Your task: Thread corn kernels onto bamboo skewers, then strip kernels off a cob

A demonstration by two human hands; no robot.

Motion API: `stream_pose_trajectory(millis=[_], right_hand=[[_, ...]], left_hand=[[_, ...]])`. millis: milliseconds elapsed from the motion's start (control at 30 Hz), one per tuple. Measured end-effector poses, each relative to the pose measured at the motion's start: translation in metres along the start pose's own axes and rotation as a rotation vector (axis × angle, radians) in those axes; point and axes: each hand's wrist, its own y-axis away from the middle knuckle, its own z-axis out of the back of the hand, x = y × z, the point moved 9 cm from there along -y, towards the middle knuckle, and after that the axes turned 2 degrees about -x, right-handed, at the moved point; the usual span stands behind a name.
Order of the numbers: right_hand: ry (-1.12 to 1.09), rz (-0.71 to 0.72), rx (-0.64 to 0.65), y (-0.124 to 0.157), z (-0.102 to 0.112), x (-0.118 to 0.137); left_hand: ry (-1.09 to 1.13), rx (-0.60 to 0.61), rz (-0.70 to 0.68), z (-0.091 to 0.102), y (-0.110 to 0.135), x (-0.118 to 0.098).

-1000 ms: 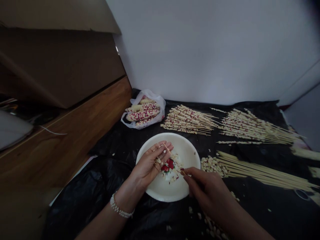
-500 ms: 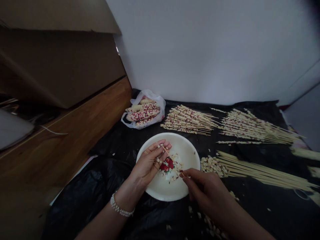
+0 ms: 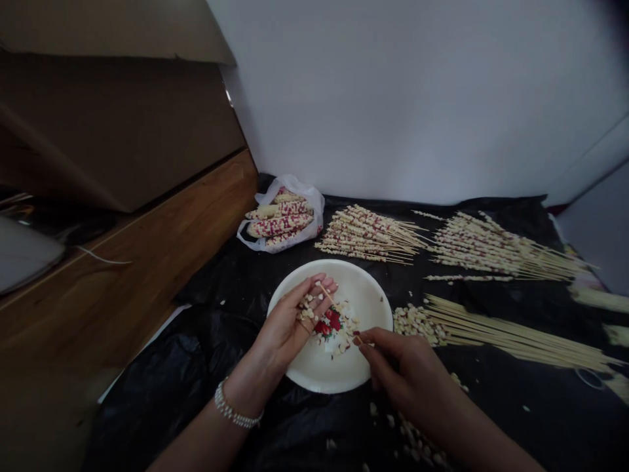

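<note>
My left hand point(image 3: 295, 318) is cupped palm up over the white bowl point(image 3: 289, 278), cradling loose corn kernels point(image 3: 307, 309) in the palm. The fingers curl a little, with the thumb off to the side. My right hand point(image 3: 393, 360) pinches a thin wooden skewer point(image 3: 325, 292) near its lower end, at the right rim of the bowl. The skewer slants up to the left hand, its upper end by the left fingertips; a kernel seems to be near the tip. More kernels lie in the bowl around a printed red flower.
Behind the bowl, a plastic bag point(image 3: 317, 203) holds corn cobs point(image 3: 280, 226). Two piles of kernel-threaded skewers point(image 3: 366, 233) lie at the back right. Bare skewers point(image 3: 511, 334) and a kernel heap point(image 3: 417, 324) sit right of the bowl, on black plastic sheeting point(image 3: 196, 373).
My left thumb and fingers have opened away from the skewer tip, showing more kernels in the palm. My right hand has stayed in nearly the same place, keeping its pinch.
</note>
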Motion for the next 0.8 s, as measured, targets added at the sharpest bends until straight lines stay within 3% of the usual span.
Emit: stream_pose_trajectory(millis=[800], right_hand=[[0.004,-0.008,0.016,0.0002,-0.0025,-0.0017]], left_hand=[[0.057,-0.030,0.069,0.0081,-0.0044,0.0076]])
